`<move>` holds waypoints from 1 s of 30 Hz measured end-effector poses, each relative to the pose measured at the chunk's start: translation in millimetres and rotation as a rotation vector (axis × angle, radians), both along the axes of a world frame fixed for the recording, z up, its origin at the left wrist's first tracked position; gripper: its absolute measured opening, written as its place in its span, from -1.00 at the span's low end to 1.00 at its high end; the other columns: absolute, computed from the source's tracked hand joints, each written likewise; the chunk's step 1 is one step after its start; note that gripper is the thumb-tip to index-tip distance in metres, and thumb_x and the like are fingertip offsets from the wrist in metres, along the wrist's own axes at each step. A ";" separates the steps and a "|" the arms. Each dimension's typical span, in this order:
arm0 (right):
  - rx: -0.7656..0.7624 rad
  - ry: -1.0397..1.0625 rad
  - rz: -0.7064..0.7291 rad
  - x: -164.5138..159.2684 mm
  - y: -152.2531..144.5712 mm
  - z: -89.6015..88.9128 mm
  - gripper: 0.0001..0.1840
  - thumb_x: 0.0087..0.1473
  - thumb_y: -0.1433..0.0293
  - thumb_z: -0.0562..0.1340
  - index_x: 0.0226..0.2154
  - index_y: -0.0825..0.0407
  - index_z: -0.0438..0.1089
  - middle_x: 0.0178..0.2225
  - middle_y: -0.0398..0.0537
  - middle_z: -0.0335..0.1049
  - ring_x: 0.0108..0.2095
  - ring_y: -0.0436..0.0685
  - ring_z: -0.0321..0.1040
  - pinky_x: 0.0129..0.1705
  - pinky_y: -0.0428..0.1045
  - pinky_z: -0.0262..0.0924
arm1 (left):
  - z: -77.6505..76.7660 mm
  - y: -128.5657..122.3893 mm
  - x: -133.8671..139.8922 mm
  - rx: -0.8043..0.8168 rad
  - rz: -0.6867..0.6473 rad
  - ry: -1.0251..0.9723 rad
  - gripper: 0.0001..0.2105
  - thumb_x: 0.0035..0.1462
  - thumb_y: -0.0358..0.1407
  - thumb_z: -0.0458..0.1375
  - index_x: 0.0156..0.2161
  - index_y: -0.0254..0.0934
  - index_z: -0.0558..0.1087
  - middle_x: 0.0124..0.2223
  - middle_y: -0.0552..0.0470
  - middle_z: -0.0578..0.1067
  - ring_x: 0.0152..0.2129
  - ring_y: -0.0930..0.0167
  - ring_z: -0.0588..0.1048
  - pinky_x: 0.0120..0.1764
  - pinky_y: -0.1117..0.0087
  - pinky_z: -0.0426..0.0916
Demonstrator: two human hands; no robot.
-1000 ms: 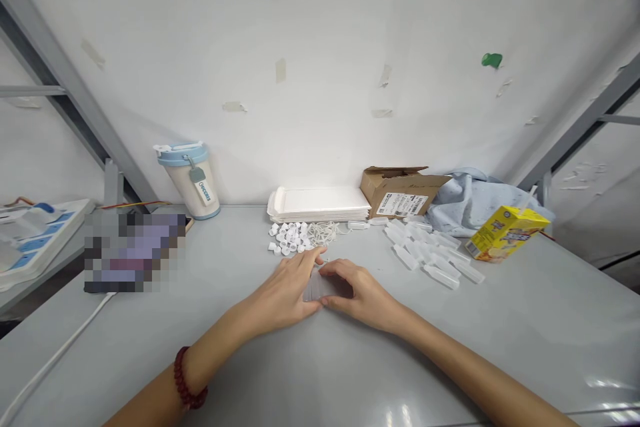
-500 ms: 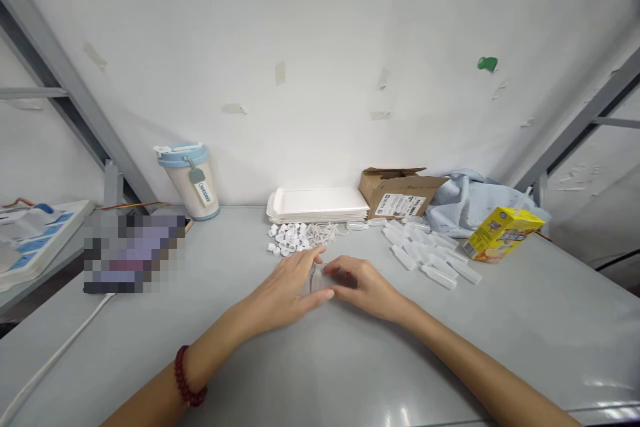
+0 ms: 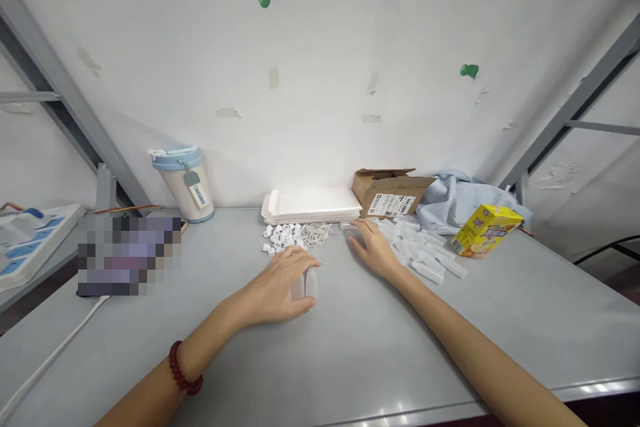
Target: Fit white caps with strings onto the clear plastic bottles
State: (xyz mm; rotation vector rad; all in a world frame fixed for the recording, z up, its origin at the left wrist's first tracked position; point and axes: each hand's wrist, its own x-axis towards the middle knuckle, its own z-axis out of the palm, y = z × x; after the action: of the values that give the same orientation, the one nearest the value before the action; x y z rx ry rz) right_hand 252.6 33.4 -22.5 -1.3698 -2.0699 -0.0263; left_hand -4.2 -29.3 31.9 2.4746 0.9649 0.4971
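My left hand (image 3: 277,287) curves around two small translucent plastic bottles (image 3: 311,283) on the table, its thumb at their near ends and its fingers at the far ends. Farther off, my right hand (image 3: 373,247) reaches forward with thumb and fingers apart. Its fingertips are at a clear bottle (image 3: 349,225) near the box; whether they touch it I cannot tell. To its right lies a pile of similar translucent bottles (image 3: 425,253). White caps (image 3: 283,237) and a heap of thin white loops (image 3: 316,235) lie beyond my left hand.
Behind the caps lies a stack of white trays (image 3: 315,203), with an open cardboard box (image 3: 393,197) beside it. A light blue cloth (image 3: 445,200) and a yellow drink carton (image 3: 485,231) stand right. At left are a tumbler (image 3: 185,183), a blurred phone (image 3: 130,257) and a power strip (image 3: 37,240).
My right hand has moved away from the bottles at my left hand, forward and right toward the pile. My left hand stays around its bottles. The view has shifted slightly.
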 end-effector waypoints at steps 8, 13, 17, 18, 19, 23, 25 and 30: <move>0.042 -0.169 -0.050 -6.5 5.4 -2.2 -0.58 0.08 0.49 0.02 0.02 0.14 0.20 0.07 0.24 0.19 0.08 0.31 0.10 0.03 0.22 0.10 | -5.8 0.8 0.5 0.055 -0.012 0.040 -0.59 -0.03 -0.29 0.14 -0.01 -0.21 0.30 -0.03 -0.06 0.38 0.01 0.19 0.20 0.03 0.14 0.15; 0.035 -0.240 -0.059 -10.3 7.8 1.7 -0.56 0.06 0.51 0.03 0.03 0.16 0.20 0.08 0.23 0.20 0.09 0.30 0.10 0.02 0.19 0.08 | -5.3 -1.0 2.1 0.086 -0.004 0.043 -0.61 -0.04 -0.30 0.14 -0.04 -0.22 0.31 -0.06 -0.04 0.40 -0.01 0.20 0.21 0.02 0.15 0.15; 0.044 -0.263 -0.089 -10.6 7.3 2.6 -0.56 0.08 0.50 0.02 0.05 0.15 0.19 0.10 0.23 0.18 0.11 0.31 0.05 0.01 0.20 0.05 | -6.2 -0.5 2.5 0.108 0.000 0.062 -0.62 -0.04 -0.30 0.14 -0.05 -0.22 0.32 -0.10 -0.04 0.39 -0.04 0.20 0.24 0.00 0.15 0.17; 0.045 -0.267 -0.096 -10.6 6.9 2.6 -0.57 0.08 0.50 0.02 0.04 0.14 0.20 0.10 0.23 0.18 0.12 0.32 0.05 0.01 0.20 0.05 | -6.5 -0.2 2.5 0.115 -0.001 0.069 -0.62 -0.05 -0.30 0.14 -0.05 -0.22 0.32 -0.10 -0.05 0.39 -0.05 0.20 0.24 -0.01 0.15 0.17; 0.045 -0.270 -0.099 -10.5 6.6 2.7 -0.58 0.09 0.50 0.01 0.03 0.14 0.22 0.09 0.23 0.18 0.12 0.32 0.04 0.00 0.20 0.04 | -6.7 0.0 2.4 0.119 -0.001 0.075 -0.63 -0.05 -0.29 0.14 -0.06 -0.22 0.33 -0.12 -0.05 0.39 -0.06 0.20 0.24 -0.02 0.15 0.18; 0.032 -0.286 -0.087 -10.1 5.6 3.2 -0.61 0.10 0.52 0.01 0.00 0.12 0.25 0.07 0.21 0.22 0.08 0.29 0.09 0.00 0.16 0.02 | -5.9 1.6 2.2 0.106 0.020 0.044 -0.67 0.01 -0.21 0.14 -0.08 -0.22 0.35 -0.13 -0.05 0.39 -0.08 0.22 0.26 -0.04 0.18 0.21; 0.022 -0.291 -0.080 -10.3 4.9 3.9 -0.62 0.10 0.53 0.02 -0.01 0.12 0.25 0.05 0.19 0.23 0.06 0.27 0.12 0.00 0.14 0.01 | -5.4 4.6 1.3 0.105 0.057 0.003 -0.73 0.11 -0.18 0.07 -0.09 -0.22 0.35 -0.11 -0.05 0.38 -0.07 0.24 0.25 -0.03 0.19 0.21; 0.004 -0.295 -0.079 -11.1 1.9 7.1 -0.64 0.09 0.54 0.05 -0.03 0.12 0.26 0.04 0.19 0.24 0.05 0.26 0.13 -0.01 0.12 0.02 | -8.4 24.2 -4.0 0.155 0.192 -0.016 -0.74 0.24 -0.22 -0.13 -0.14 -0.23 0.37 -0.09 -0.05 0.39 -0.07 0.28 0.25 -0.02 0.16 0.20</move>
State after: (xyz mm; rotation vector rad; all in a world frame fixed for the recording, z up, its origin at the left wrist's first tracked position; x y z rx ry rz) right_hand 241.5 35.2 -15.4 -1.5189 -2.2496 -0.2816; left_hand -8.3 -5.1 23.5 2.5208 1.2064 0.6767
